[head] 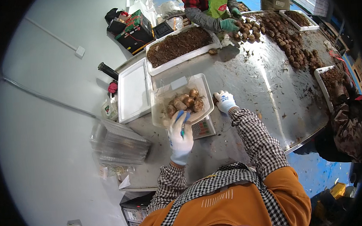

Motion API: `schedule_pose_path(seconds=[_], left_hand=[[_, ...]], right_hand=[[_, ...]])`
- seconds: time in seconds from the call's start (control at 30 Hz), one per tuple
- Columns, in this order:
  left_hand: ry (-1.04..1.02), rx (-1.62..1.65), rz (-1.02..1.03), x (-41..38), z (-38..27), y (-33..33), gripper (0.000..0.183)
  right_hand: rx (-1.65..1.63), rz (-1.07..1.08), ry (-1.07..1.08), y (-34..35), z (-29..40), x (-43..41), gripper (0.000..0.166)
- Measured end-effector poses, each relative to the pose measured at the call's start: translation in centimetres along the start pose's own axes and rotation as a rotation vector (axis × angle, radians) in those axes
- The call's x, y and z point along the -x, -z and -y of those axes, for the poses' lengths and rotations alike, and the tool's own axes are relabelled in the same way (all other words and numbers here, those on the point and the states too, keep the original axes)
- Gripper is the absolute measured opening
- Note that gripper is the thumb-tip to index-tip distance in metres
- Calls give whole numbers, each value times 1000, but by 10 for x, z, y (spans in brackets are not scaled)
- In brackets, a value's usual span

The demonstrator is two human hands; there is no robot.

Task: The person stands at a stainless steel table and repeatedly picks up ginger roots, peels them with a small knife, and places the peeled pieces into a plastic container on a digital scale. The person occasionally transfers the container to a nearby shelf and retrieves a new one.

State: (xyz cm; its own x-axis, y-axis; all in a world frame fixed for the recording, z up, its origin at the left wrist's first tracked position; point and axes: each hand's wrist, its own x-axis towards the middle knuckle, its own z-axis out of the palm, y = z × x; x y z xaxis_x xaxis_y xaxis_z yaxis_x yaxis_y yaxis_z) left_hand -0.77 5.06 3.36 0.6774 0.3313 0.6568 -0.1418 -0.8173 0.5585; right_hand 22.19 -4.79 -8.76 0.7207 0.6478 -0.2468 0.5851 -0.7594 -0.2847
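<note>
A translucent plastic tub [209, 96] sits on a digital scale [211, 130] whose keypad shows at the near side. Inside lie several round brown tubers [180, 103], taro-like, with soil on them. My left hand [180, 140], in a white glove with blue patches, reaches over the tub's near rim with bent fingers. Something small and green shows by its fingers; whether it is held is unclear. To the right of the tub, my gloved right hand [226, 101] is low over the metal table [243, 77], its fingers curled on a brown, tuber-like lump [215, 98], mostly hidden.
Left of the tub lies a white foam lid [134, 90], near stacked clear plastic containers [120, 143]. A foam box of soil [181, 45] stands behind. Across the table a co-worker's green-gloved hand [229, 25] touches piled tubers [251, 31]. More tubers [290, 47] spread at right.
</note>
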Motion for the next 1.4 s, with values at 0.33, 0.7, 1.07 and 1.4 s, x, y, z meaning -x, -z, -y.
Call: schedule_pose_path(seconds=[0.33,0.7,1.07,1.4], left_hand=[[697,720,205,40,-12,-15,25],[816,965,481,24,-44,-37,55],[1090,1748,629,66,-9,-38,53],[871,1541,455,77,-27,-47,41]], right_hand=[[-1937,239,264,-21,-35,111,59],[-1032,-465,313,21,9,200,48],[-1589,-266,51,22,15,226,18],[-493,-548,394,13,35,222,45]])
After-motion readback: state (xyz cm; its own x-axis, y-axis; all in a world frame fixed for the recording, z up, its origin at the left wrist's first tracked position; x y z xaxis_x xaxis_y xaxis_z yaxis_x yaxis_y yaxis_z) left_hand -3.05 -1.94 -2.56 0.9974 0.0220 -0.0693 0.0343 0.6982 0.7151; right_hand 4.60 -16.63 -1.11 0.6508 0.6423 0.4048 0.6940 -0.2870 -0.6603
